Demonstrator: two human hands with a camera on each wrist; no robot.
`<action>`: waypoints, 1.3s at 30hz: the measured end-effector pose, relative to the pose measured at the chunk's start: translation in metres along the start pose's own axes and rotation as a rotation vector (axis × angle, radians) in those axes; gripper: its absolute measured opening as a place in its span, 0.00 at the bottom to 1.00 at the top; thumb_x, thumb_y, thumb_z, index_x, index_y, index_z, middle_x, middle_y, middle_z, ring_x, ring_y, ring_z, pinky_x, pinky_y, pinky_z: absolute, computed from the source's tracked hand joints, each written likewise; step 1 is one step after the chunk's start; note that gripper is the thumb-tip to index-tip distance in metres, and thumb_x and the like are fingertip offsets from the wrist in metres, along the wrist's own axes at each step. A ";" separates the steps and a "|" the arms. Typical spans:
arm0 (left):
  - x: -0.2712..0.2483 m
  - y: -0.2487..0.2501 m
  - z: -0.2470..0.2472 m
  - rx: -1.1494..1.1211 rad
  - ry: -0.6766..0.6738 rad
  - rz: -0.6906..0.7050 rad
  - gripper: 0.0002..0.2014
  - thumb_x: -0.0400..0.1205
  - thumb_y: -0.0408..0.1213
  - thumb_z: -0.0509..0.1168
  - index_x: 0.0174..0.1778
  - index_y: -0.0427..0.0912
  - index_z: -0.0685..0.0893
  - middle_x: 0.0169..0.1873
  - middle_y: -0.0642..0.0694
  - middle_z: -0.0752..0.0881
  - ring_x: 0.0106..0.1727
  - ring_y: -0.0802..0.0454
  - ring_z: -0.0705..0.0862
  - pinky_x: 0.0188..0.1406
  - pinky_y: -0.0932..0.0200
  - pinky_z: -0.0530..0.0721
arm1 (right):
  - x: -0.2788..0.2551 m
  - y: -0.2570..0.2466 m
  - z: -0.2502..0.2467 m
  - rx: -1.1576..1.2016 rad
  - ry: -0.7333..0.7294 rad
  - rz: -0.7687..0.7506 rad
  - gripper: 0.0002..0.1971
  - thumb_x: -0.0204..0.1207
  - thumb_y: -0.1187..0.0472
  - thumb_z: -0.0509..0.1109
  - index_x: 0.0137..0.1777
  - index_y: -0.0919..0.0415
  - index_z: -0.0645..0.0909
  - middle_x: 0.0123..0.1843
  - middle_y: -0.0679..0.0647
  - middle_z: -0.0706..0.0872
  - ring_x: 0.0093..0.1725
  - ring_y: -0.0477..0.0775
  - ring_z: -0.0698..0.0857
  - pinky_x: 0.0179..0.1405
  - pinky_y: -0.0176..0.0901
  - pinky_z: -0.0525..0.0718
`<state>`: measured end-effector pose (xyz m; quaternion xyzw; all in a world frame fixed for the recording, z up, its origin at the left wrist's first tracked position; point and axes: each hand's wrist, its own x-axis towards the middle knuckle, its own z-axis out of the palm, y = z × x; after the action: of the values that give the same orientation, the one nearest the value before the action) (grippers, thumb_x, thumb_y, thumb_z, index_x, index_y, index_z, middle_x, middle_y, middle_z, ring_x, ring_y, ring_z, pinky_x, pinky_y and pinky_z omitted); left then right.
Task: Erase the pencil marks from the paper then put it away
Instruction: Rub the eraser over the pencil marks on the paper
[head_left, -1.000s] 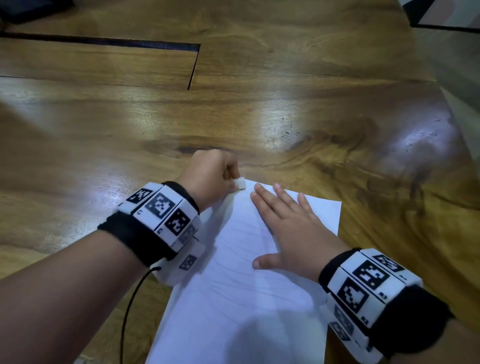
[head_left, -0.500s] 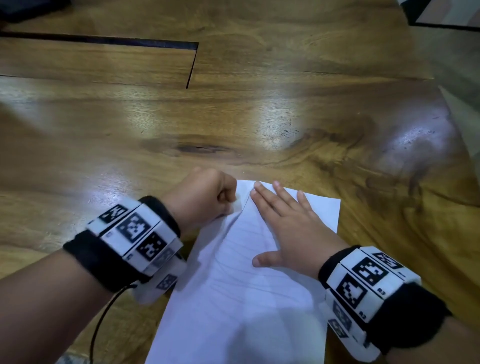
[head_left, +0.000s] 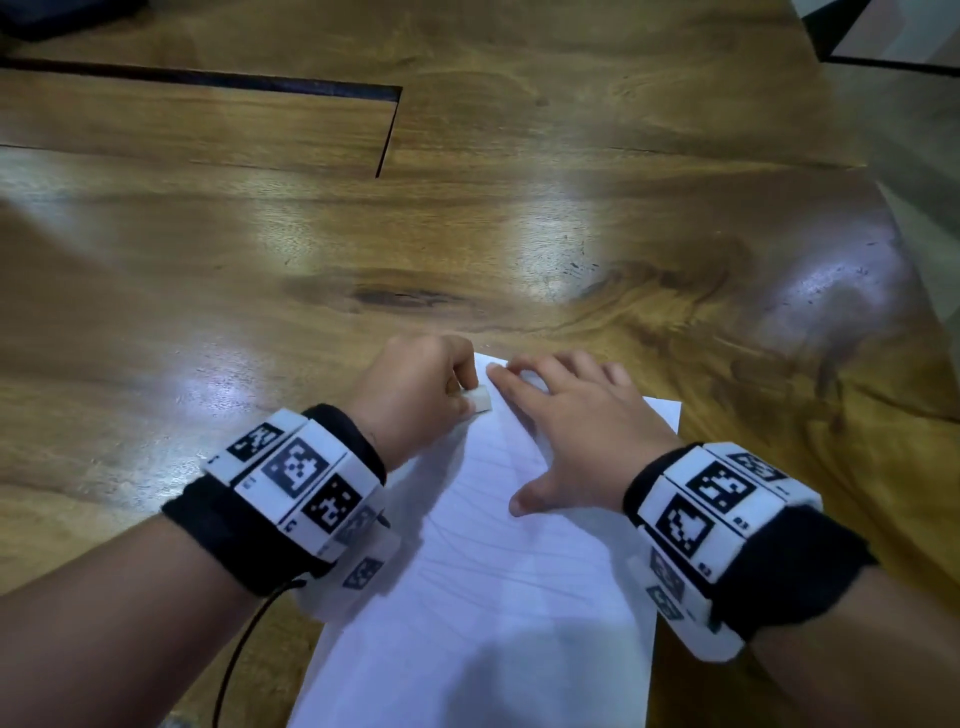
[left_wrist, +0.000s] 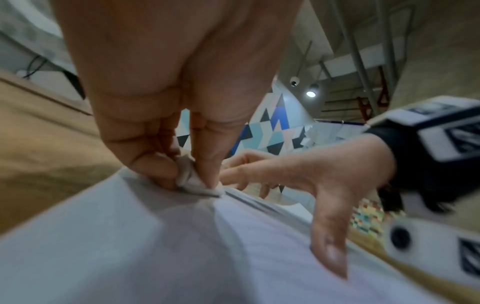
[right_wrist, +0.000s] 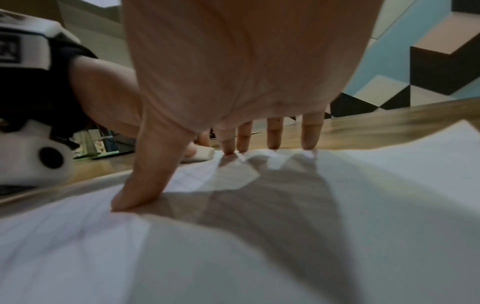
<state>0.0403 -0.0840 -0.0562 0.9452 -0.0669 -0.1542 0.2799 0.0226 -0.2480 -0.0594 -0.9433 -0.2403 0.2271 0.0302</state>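
A white sheet of paper (head_left: 498, 597) with faint curved pencil lines lies on the wooden table (head_left: 519, 249). My left hand (head_left: 415, 384) pinches a small white eraser (head_left: 479, 401) and presses it onto the paper near its far left corner. In the left wrist view the eraser (left_wrist: 192, 181) sits between thumb and fingertips against the sheet (left_wrist: 182, 257). My right hand (head_left: 582, 421) lies on the paper with fingers spread straight, holding it down. In the right wrist view its fingertips (right_wrist: 272, 144) and thumb press the sheet (right_wrist: 285, 236), and the eraser (right_wrist: 201, 155) shows beyond the thumb.
The glossy table top has a dark slot (head_left: 208, 83) cut across its far left part. A dark object (head_left: 62, 15) sits at the far left corner. The table's right edge (head_left: 914, 244) curves away toward a lighter floor.
My left hand has rubbed the eraser back and forth near the paper's far corner: pulled toward me half a second ago, now pushed forward and right again. The right hand stays pressing the paper.
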 end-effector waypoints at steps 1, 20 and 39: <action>-0.002 -0.001 0.002 0.001 0.011 -0.004 0.05 0.71 0.34 0.72 0.35 0.44 0.81 0.27 0.52 0.79 0.31 0.54 0.78 0.28 0.63 0.71 | 0.002 0.002 -0.003 -0.015 0.004 -0.011 0.57 0.58 0.30 0.74 0.82 0.41 0.44 0.78 0.42 0.53 0.73 0.53 0.55 0.66 0.50 0.59; 0.009 -0.004 0.002 -0.072 0.095 -0.037 0.05 0.69 0.37 0.74 0.32 0.42 0.85 0.23 0.53 0.80 0.26 0.58 0.75 0.22 0.77 0.69 | 0.013 0.024 0.006 0.031 -0.215 0.115 0.58 0.54 0.27 0.73 0.72 0.20 0.29 0.75 0.46 0.14 0.73 0.58 0.15 0.69 0.78 0.27; -0.027 -0.022 -0.005 0.135 -0.222 0.093 0.11 0.70 0.31 0.73 0.24 0.41 0.79 0.17 0.59 0.74 0.25 0.74 0.76 0.27 0.79 0.71 | 0.012 0.020 0.001 0.036 -0.257 0.129 0.58 0.56 0.28 0.74 0.71 0.20 0.28 0.75 0.46 0.14 0.74 0.58 0.15 0.71 0.77 0.28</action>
<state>0.0171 -0.0573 -0.0575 0.9349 -0.1515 -0.2399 0.2133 0.0409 -0.2602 -0.0688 -0.9191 -0.1771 0.3519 0.0012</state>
